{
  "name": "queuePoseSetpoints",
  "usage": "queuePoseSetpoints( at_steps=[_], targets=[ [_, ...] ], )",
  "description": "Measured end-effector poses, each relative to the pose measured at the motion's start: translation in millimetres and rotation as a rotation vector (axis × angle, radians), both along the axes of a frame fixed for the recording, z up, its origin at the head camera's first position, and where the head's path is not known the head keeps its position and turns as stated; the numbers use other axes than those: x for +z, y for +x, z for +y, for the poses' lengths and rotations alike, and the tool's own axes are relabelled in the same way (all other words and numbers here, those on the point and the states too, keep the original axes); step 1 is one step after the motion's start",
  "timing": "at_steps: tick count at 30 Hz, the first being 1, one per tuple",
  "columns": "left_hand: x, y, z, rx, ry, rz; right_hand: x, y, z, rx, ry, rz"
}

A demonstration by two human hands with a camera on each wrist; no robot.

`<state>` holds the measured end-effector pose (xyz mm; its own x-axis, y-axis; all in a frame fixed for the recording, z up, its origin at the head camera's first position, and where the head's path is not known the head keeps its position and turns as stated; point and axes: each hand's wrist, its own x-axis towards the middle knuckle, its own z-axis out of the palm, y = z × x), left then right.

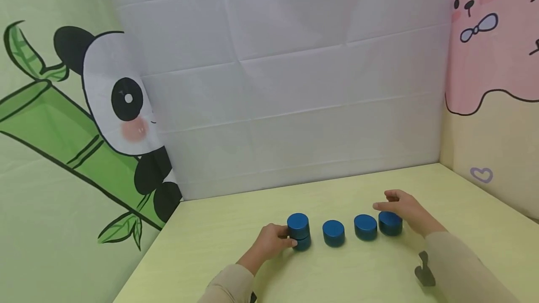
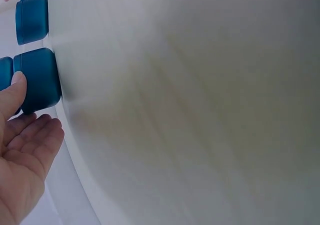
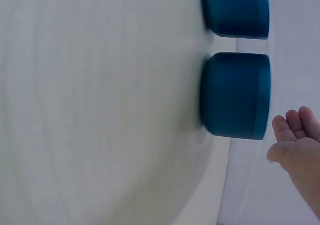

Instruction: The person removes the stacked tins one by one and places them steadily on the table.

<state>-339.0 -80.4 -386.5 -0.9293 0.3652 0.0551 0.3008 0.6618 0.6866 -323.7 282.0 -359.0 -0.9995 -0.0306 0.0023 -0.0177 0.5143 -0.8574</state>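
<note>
Two short blue cylinders are stacked, an upper one (image 1: 298, 225) on a lower one (image 1: 303, 243). My left hand (image 1: 271, 241) holds the stack from its left side. In the left wrist view the thumb (image 2: 16, 87) lies across the seam between the two; the other fingers reach along the far side, one partly hidden. My right hand (image 1: 404, 207) hovers over the rightmost blue cylinder (image 1: 390, 224), fingers loosely extended. A gap shows between that hand (image 3: 300, 140) and the cylinder (image 3: 235, 96) in the right wrist view.
Between the hands stand two more single blue cylinders, one in the middle (image 1: 334, 234) and one farther right (image 1: 365, 228). All rest on a pale yellow table (image 1: 210, 247). A white cloth (image 1: 294, 106) hangs along the back edge, with printed cloths at both sides.
</note>
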Motion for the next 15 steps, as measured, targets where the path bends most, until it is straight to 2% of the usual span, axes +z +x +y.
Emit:
queuePoseSetpoints(
  at_steps=[6, 15],
  targets=[
    [0.4, 0.1, 0, 0.006, -0.003, -0.007, 12.1, -2.6, -7, 0.012, 0.020, 0.038],
    [0.3, 0.0, 0, 0.003, -0.010, -0.005, 30.9, -5.6, -35, 0.089, -0.031, 0.103]
  ],
)
